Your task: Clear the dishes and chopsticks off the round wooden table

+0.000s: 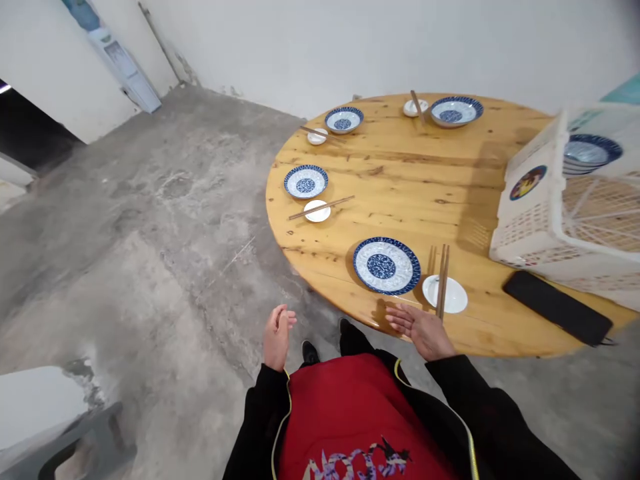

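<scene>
Right hand (420, 328) hangs empty, fingers spread, lower centre — just below the nearest plate (387, 265) and chopsticks (443, 280); left hand (277, 335) loosely curled, empty.

Glossy wooden table (400, 180), seemingly glazed ceramic plate (387, 265), rough concrete floor (150, 233).

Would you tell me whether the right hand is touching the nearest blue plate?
Apart: the head view shows bare wood between the right hand and the nearest blue plate.

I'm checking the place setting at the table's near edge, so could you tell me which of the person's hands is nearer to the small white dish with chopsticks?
Right. The right hand lies open just below the small white dish; the left hand hangs off the table over the floor.
</scene>
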### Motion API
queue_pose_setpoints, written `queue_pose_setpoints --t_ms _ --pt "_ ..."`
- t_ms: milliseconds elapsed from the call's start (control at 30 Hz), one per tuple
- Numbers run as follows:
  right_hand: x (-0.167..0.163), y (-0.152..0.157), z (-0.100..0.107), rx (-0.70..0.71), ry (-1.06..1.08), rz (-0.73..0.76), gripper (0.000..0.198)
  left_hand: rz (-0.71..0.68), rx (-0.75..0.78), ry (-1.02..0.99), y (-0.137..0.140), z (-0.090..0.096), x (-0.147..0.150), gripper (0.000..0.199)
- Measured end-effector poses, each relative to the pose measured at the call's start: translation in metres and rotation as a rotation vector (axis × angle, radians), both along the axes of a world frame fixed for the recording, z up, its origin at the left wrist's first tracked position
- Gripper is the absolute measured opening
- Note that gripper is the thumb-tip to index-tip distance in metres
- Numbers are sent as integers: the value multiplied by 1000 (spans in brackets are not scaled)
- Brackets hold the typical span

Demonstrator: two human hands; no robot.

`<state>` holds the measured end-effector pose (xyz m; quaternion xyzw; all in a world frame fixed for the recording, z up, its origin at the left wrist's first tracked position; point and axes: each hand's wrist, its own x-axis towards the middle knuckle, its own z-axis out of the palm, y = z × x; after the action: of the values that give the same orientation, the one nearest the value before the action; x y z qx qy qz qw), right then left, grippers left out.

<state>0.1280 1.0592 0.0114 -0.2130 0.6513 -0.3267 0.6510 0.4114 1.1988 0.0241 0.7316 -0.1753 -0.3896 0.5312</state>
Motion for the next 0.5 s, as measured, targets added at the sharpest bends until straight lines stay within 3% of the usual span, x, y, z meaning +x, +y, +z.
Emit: queue_pose_setpoints --t_ms 267,500 --pt "28 -39 -36 -96 80 -196 13 -111 -40 89 -37 -11 32 47" --pt "27 -42 -64 -194 106 -380 22 -238 12 6 -107 -5 95 44"
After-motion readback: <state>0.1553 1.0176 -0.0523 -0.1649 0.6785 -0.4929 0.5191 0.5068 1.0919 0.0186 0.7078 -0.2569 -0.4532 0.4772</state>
